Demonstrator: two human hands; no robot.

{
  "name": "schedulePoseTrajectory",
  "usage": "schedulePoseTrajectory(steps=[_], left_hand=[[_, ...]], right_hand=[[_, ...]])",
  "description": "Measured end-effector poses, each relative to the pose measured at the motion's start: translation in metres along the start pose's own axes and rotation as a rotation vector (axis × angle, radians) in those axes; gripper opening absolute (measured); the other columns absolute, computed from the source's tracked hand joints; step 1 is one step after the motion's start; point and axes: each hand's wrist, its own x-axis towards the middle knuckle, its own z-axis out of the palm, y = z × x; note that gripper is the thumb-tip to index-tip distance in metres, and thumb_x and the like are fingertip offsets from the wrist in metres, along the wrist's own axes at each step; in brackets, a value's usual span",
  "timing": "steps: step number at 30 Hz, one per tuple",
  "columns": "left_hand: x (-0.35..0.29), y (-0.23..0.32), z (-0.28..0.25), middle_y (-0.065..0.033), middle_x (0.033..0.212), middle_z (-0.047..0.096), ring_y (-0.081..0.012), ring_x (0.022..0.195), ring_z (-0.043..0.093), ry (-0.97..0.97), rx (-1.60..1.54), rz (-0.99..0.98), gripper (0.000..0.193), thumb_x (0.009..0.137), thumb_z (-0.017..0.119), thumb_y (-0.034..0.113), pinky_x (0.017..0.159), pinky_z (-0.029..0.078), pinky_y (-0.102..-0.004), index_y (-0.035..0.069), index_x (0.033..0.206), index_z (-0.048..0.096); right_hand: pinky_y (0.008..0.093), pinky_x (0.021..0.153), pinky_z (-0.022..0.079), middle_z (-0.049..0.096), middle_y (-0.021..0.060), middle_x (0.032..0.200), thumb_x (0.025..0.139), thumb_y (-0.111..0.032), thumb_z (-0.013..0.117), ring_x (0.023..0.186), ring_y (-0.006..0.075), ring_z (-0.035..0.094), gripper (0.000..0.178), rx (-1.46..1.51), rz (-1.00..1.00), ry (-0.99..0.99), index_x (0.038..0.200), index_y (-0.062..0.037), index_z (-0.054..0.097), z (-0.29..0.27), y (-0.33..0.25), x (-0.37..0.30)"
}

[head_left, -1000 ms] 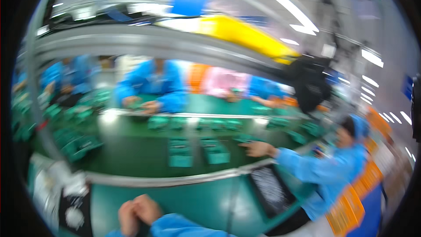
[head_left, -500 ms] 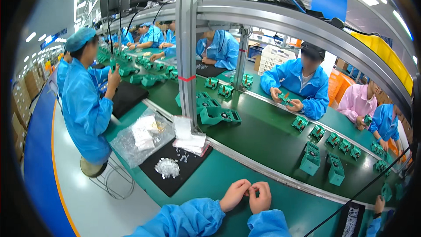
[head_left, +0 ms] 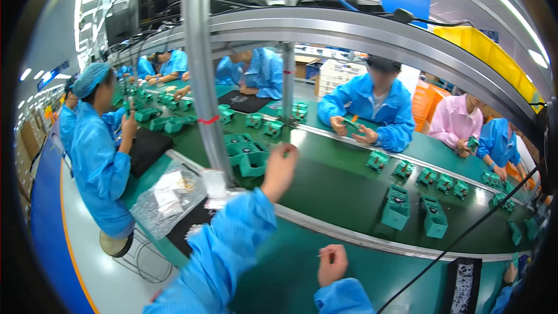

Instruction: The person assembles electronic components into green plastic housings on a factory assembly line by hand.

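Observation:
My left hand [head_left: 280, 170] is stretched out over the green conveyor, beside a group of green plastic housings [head_left: 254, 165]. Its fingers are bent and smeared by motion, so I cannot tell whether they hold anything. Lower down, over the green bench [head_left: 273, 267], my right hand [head_left: 333, 264] is closed in a pinch. A tiny pale tip shows at its fingertips, too small to name. My left sleeve partly covers the black mat [head_left: 181, 238] and the heap of small clear-white pieces [head_left: 194, 231] on it.
A clear plastic bag [head_left: 152, 212] lies left of the mat. An upright metal post [head_left: 200, 70] rises by the conveyor. Two green housings [head_left: 397, 212] and several green assemblies [head_left: 403, 168] sit to the right. A black cable [head_left: 447, 267] crosses lower right. Co-workers [head_left: 372, 104] sit opposite.
My hands were together over the bench. Now they are apart: the left has reached forward over the conveyor, while the right stays low over the bench. The view has shifted right.

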Motion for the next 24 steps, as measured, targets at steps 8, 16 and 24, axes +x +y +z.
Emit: schedulePoseTrajectory(steps=[8, 16, 24], left_hand=[[0.093, -0.130, -0.063, -0.0180, 0.107, 0.058, -0.0329, 0.101, 0.055, -0.562, 1.541, -0.284, 0.038, 0.075, 0.054, 0.027, 0.086, 0.043, -0.0390, 0.003, 0.103, 0.059], [0.098, -0.202, -0.104, -0.0201, 0.097, 0.059, -0.0355, 0.095, 0.056, -0.206, 1.321, -0.163, 0.014, 0.081, 0.050, 0.010, 0.080, 0.045, -0.0437, 0.003, 0.090, 0.057], [0.024, -0.045, -0.032, -0.0143, 0.091, 0.059, -0.0346, 0.091, 0.054, -0.727, 0.952, 0.455, 0.029, 0.068, 0.049, 0.000, 0.078, 0.043, -0.0441, 0.008, 0.093, 0.060]], right_hand=[[0.0244, 0.057, 0.044, 0.054, 0.0058, 0.074, 0.078, -0.007, 0.061, 0.063, 0.0154, 0.054, 0.006, 0.133, -0.013, -0.103, 0.078, -0.0051, 0.055, 0.007, 0.004, -0.009], [0.0261, 0.056, 0.043, 0.052, 0.0063, 0.076, 0.080, -0.008, 0.059, 0.063, 0.0181, 0.052, 0.007, 0.182, 0.085, -0.196, 0.080, -0.0041, 0.053, 0.013, -0.003, -0.014], [0.0334, 0.069, 0.040, 0.050, 0.0081, 0.071, 0.074, -0.007, 0.063, 0.070, 0.0238, 0.049, 0.012, -0.006, -0.348, 0.183, 0.070, -0.0066, 0.052, -0.014, 0.000, 0.027]])
